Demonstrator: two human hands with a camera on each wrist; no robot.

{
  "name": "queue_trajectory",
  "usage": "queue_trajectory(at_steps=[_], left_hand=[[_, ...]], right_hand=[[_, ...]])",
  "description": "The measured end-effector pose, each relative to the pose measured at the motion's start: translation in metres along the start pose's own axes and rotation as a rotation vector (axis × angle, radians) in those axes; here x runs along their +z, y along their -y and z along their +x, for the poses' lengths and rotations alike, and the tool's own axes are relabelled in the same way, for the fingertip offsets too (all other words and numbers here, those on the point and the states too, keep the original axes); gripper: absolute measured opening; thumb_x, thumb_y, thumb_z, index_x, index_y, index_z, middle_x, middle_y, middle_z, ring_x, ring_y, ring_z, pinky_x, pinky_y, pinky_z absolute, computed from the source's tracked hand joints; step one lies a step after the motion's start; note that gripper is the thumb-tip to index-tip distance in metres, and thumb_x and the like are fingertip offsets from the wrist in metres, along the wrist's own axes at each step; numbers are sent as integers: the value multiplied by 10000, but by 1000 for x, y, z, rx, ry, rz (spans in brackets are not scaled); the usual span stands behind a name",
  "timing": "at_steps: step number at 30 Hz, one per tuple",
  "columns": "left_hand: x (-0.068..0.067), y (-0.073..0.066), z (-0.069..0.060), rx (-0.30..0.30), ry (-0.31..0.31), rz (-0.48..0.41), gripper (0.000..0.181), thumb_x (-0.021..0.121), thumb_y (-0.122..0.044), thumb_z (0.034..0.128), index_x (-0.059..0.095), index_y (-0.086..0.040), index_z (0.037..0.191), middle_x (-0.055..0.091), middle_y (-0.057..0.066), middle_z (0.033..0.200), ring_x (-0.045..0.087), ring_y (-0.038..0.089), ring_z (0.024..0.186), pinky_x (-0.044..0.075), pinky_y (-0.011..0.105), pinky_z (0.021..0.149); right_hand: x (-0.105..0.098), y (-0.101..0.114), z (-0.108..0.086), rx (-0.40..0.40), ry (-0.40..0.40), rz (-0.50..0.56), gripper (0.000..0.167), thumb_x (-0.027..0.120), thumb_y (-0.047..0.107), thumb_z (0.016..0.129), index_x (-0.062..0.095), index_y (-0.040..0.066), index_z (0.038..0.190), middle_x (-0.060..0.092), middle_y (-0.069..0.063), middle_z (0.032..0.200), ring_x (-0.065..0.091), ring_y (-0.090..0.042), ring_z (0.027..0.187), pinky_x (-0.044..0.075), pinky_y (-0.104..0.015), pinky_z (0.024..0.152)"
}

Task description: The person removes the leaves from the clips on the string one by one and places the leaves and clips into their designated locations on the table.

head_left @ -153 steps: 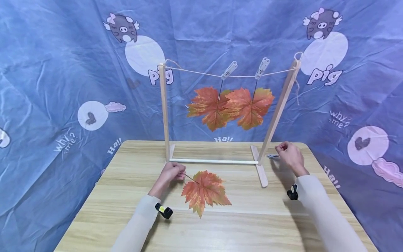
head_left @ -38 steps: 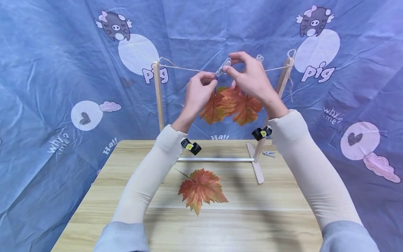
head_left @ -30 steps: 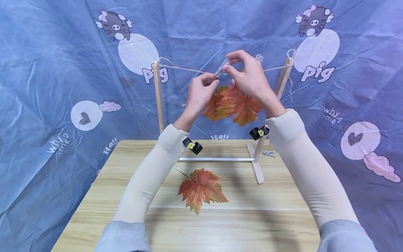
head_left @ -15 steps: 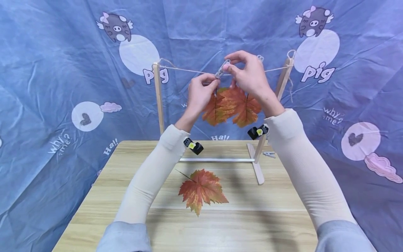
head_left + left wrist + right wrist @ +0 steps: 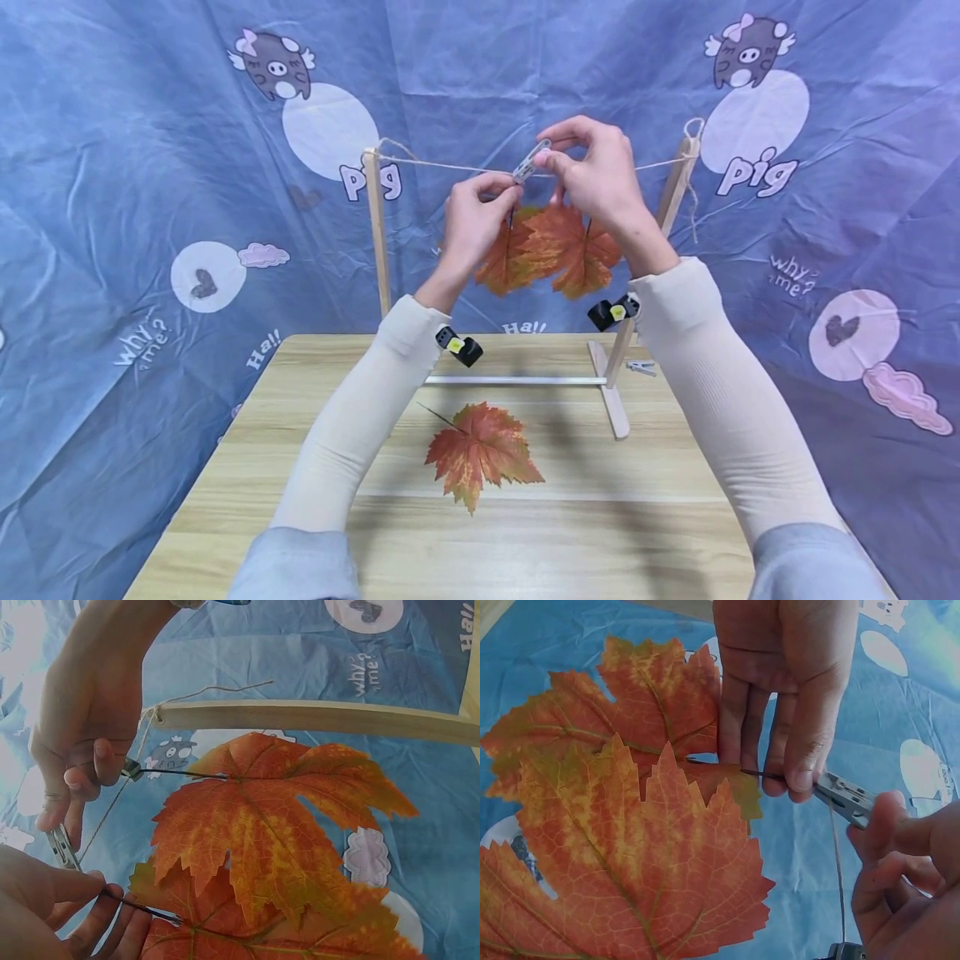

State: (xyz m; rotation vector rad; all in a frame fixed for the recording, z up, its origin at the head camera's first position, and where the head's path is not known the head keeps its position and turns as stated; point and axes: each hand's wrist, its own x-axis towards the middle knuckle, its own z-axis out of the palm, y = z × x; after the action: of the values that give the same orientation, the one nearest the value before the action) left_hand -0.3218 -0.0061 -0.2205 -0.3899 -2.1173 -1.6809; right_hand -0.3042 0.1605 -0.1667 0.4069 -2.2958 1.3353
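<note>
At the string, my right hand (image 5: 603, 179) pinches a grey clothespin (image 5: 527, 163) by its handle end. Just below the clothespin's tip, my left hand (image 5: 474, 221) pinches the dark stem (image 5: 763, 774) of the left hanging leaf (image 5: 504, 265). In the right wrist view the clothespin (image 5: 846, 796) touches the string beside the left thumb. A second orange leaf (image 5: 581, 254) hangs to the right, overlapping the first, its stem reaching another clip (image 5: 131, 769) in the left wrist view. On the table lies a third leaf (image 5: 480, 450), untouched.
The string (image 5: 450, 167) runs between a left wooden post (image 5: 378, 242) and a right post (image 5: 675, 190). A white rod (image 5: 517, 381) joins the stand near the table (image 5: 480, 550). Another clothespin (image 5: 641, 367) lies right of the stand. Patterned blue cloth (image 5: 465, 67) hangs behind.
Since the oldest frame, both hands have risen from the table to the string and taken hold of the left clothespin and stem. The third leaf was let go. Over the last second they shifted only slightly.
</note>
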Motion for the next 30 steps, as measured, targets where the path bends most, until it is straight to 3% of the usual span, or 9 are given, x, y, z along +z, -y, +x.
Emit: queue_trajectory(at_steps=[9,30], left_hand=[[-1,-1,0,16,5,-7,144,778,-177,990,828,-74,1078,736,-13,824,639,115,704,408,201,554],[-11,5,-1,26,-6,-24,135,782,-154,985,828,-58,1068,721,-3,786,628,105,662,467,188,565]], right_hand=[[1,3,-3,-62,-82,6,207,745,194,1015,780,122,1206,708,103,937,578,-96,427,468,-228,434],[-1,1,-5,-103,-126,35,187,785,169,984,800,102,1158,716,136,876,531,-97,387,497,-219,443]])
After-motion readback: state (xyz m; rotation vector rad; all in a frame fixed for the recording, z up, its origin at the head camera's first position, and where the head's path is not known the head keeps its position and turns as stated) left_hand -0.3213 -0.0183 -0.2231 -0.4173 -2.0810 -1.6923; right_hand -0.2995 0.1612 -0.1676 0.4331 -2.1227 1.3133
